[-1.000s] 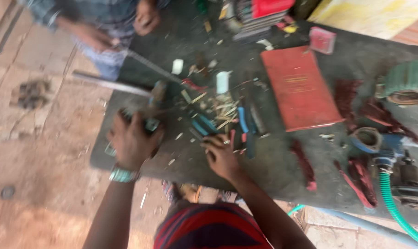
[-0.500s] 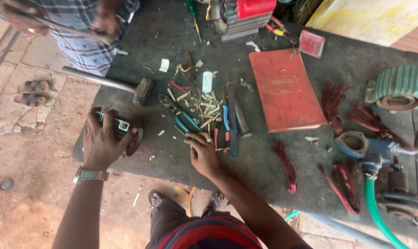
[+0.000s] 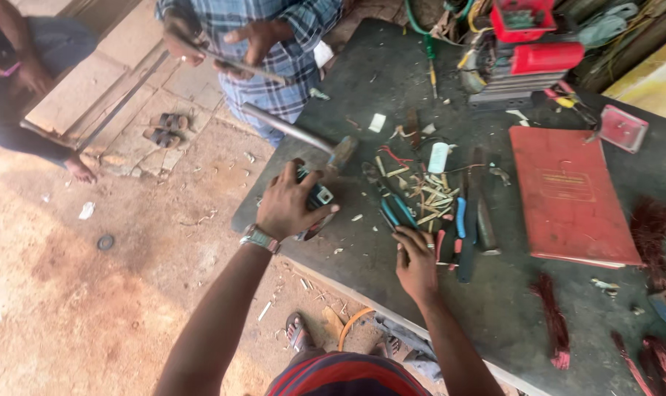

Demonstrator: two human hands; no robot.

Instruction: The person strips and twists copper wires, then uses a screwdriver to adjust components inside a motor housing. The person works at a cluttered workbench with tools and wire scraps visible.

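Note:
My left hand [image 3: 287, 204] is closed over a small dark device with a pale face [image 3: 317, 199], which rests at the near left corner of the dark metal table [image 3: 494, 308]. A watch is on that wrist. My right hand [image 3: 415, 262] lies on the table with its fingers reaching into a heap of hand tools; the fingertips touch the blue-handled pliers [image 3: 397, 210]. Whether it grips anything I cannot tell. A hammer [image 3: 325, 147] lies just beyond my left hand, its handle sticking out past the table edge.
A red book [image 3: 570, 195] lies to the right of the tools. Red machinery [image 3: 527, 44] stands at the far edge. Copper wire bundles [image 3: 554, 319] lie at the near right. A person in a checked shirt [image 3: 263, 37] stands across the corner, holding a thin rod.
The view has shifted, so the table sits further right and the standing person is fuller in view. My left hand stays on the device; my right hand has barely moved in the tool heap.

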